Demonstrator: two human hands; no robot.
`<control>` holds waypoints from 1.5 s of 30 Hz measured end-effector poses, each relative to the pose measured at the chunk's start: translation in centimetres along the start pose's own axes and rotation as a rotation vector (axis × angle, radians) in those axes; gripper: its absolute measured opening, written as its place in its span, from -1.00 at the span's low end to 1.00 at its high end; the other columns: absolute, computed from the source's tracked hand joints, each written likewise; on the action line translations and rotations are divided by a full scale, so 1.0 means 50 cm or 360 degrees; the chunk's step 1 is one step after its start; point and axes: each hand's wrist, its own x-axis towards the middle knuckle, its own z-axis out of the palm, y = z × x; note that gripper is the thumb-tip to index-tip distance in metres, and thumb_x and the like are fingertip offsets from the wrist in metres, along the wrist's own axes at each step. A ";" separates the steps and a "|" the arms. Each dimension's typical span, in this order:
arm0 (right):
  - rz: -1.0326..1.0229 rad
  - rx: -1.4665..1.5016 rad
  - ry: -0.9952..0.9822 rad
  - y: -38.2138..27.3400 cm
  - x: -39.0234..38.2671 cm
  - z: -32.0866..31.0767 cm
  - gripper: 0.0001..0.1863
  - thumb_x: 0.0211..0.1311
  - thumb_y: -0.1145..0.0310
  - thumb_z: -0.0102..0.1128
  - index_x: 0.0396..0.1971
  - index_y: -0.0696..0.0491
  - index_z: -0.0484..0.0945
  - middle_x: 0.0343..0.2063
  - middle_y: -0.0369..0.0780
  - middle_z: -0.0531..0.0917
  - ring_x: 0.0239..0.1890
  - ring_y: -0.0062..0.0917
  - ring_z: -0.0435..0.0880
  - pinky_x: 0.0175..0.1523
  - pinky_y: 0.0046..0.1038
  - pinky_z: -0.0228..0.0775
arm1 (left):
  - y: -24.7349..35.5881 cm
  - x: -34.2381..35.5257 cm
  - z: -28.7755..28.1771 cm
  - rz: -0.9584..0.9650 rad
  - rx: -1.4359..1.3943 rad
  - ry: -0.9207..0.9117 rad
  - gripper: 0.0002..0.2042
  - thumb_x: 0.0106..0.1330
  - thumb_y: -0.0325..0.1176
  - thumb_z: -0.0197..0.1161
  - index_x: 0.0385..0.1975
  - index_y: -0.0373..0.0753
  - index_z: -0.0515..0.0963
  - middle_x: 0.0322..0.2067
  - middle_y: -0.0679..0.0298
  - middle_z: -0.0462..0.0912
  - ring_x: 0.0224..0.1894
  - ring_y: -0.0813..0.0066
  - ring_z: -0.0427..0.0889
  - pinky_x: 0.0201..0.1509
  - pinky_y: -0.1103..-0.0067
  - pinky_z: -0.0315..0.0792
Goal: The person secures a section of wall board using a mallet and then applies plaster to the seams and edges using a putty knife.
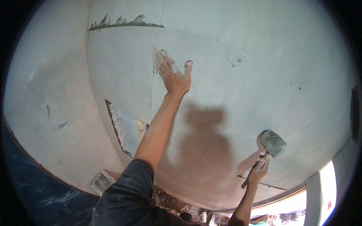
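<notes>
My left hand (172,75) lies against a pale grey-green wall (264,56), fingers stretched and thumb apart, with white dust on the fingers. It rests beside a thin vertical seam. Lower right, my right hand (258,171) is closed round the handle of a mallet (273,143). The mallet's blocky head is dark grey with pale smears and points up, close to the wall; whether it touches cannot be told. Its handle end sticks out below the hand.
A ragged slot (126,25) crosses the wall's upper left. Left of my forearm is an angular hole (122,126) with white material inside. A pale-framed box (102,182) sits lower left, near a dark blue surface (45,188). Rubble (173,201) lies below; a bright opening (329,188) shows right.
</notes>
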 end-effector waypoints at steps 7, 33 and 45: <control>-0.0347 -0.0311 -0.0042 -0.151 0.110 -0.005 -0.62 0.44 0.16 -0.09 -0.10 0.21 0.48 -0.37 0.06 0.62 -0.34 0.00 0.59 -0.20 -0.18 0.41 | -0.031 0.016 0.004 0.0071 -0.0025 0.0013 -0.02 0.34 0.10 0.13 0.41 -0.57 -0.23 0.43 -0.34 -0.28 0.49 -0.28 -0.32 0.49 -0.02 -0.41; -0.0408 -0.0888 -0.0269 -0.255 0.234 0.063 -0.70 0.19 0.35 0.17 -0.11 0.13 0.44 -0.31 0.02 0.63 -0.26 -0.01 0.64 -0.15 -0.10 0.50 | 0.232 -0.063 0.032 0.0599 -0.0204 -0.0430 -0.05 0.21 0.23 0.17 0.36 -0.47 0.07 0.44 -0.19 -0.10 0.46 -0.25 -0.08 0.37 -0.25 -0.22; -0.0249 -0.0683 -0.0357 -0.270 0.218 0.079 -0.61 0.08 0.37 0.21 -0.06 0.14 0.48 -0.32 0.00 0.65 -0.25 0.03 0.63 -0.12 -0.08 0.50 | 0.211 -0.073 0.058 0.0649 -0.0216 -0.0159 -0.12 0.28 0.29 0.01 0.34 -0.41 0.19 0.40 -0.14 0.09 0.45 -0.14 0.04 0.45 -0.07 -0.16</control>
